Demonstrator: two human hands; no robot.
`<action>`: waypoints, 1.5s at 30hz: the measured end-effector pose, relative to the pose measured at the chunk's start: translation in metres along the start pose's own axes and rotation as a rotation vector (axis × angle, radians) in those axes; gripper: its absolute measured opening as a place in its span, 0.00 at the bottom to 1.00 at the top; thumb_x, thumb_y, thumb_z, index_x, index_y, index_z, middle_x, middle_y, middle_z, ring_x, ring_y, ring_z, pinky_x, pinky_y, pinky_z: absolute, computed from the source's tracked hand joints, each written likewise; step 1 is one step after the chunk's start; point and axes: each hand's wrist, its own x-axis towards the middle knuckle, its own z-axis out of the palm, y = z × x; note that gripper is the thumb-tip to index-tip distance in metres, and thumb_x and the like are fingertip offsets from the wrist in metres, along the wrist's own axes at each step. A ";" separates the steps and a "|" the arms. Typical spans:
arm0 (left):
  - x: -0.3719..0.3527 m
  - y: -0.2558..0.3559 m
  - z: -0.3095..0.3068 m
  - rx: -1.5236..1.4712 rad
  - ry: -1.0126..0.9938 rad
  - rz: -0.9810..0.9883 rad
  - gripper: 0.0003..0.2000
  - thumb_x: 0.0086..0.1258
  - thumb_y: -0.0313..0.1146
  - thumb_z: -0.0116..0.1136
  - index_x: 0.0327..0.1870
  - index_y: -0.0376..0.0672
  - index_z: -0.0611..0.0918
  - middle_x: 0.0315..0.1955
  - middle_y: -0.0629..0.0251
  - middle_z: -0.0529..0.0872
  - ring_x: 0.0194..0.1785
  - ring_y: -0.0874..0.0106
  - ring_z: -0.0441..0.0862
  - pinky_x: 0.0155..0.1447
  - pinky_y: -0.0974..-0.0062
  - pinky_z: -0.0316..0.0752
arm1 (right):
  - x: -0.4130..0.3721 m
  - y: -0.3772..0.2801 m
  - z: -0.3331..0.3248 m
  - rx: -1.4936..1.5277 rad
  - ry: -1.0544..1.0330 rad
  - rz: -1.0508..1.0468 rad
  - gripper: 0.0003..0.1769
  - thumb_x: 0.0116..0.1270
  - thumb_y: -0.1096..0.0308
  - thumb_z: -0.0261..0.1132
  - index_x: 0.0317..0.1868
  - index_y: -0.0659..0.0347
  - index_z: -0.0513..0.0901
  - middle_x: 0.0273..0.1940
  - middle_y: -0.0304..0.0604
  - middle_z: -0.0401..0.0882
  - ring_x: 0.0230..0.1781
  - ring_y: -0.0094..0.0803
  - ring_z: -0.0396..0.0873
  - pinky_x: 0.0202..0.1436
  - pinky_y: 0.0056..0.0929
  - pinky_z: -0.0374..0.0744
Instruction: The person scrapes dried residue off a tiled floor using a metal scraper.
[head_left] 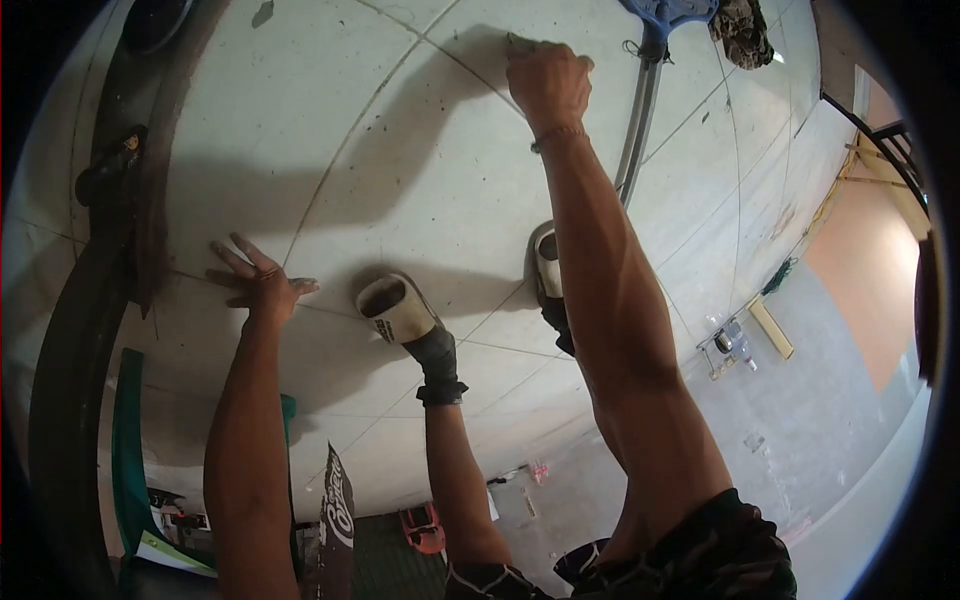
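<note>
My right hand (549, 88) is closed in a fist low over the pale tiled floor (400, 180). A bit of something dark shows at its fingertips, and I cannot tell what it is. To the left, my left hand (268, 283) has its fingers spread over the tiles and holds nothing. Between my arms is a foot in a light slipper (398, 310) with a dark ankle wrap (437, 362). The other slipper (547, 255) is partly hidden behind my right forearm. Near my right hand lies a blue-headed tool (664, 22) with a long metal pole (637, 130).
A crumpled camouflage cloth (742, 34) lies beyond the blue tool. Dark curved furniture (70, 400) runs along the left, close to a green plastic chair (128, 440). A clear bottle (741, 347) and a yellowish bar (771, 328) are at right. A lettered dark board (337, 520) stands below.
</note>
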 end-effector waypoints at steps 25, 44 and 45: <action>0.001 -0.003 0.005 -0.022 0.021 -0.003 0.68 0.38 0.43 0.75 0.60 0.45 0.20 0.62 0.42 0.20 0.64 0.33 0.23 0.56 0.30 0.49 | 0.055 0.040 -0.022 -0.096 0.021 -0.032 0.24 0.55 0.54 0.60 0.39 0.71 0.79 0.44 0.68 0.72 0.43 0.54 0.76 0.47 0.36 0.76; -0.005 0.004 -0.004 0.015 0.000 -0.078 0.66 0.38 0.41 0.75 0.64 0.43 0.25 0.63 0.46 0.19 0.65 0.35 0.25 0.59 0.34 0.51 | 0.083 0.062 -0.022 -0.273 0.189 -0.221 0.28 0.58 0.44 0.52 0.36 0.64 0.82 0.41 0.59 0.77 0.42 0.52 0.76 0.43 0.40 0.76; -0.008 0.002 -0.003 0.005 0.002 -0.072 0.66 0.37 0.41 0.75 0.64 0.42 0.26 0.63 0.46 0.19 0.65 0.35 0.25 0.59 0.34 0.51 | 0.088 0.054 -0.023 -0.211 0.179 -0.147 0.28 0.59 0.44 0.52 0.35 0.64 0.82 0.39 0.59 0.78 0.41 0.51 0.77 0.42 0.41 0.76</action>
